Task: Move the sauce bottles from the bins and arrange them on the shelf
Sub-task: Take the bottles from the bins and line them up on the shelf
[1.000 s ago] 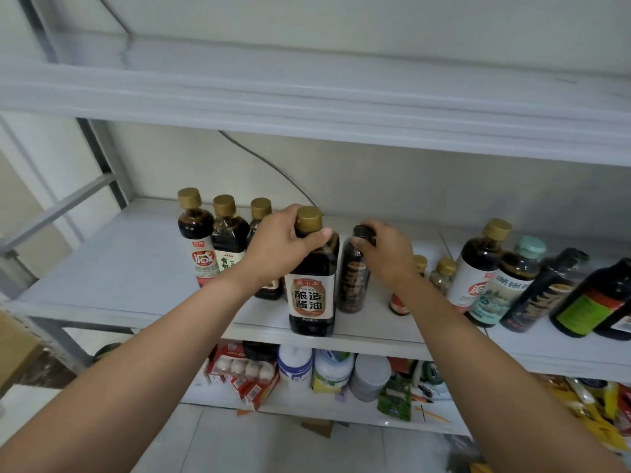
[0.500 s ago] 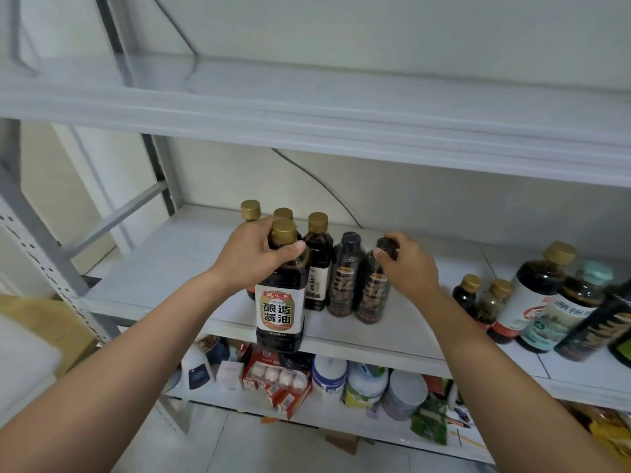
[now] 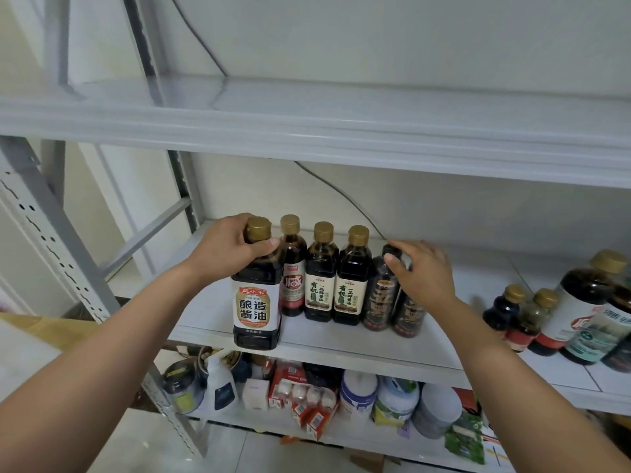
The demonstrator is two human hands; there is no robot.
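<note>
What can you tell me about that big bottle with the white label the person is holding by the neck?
The big bottle is dark, seemingly plastic, with dark sauce inside, a gold screw cap and a white label with large dark Chinese characters framed in gold. It stands upright at the front edge of the shelf, leftmost in a row of smaller gold-capped bottles. The left hand grips its neck and shoulder just below the cap.
</note>
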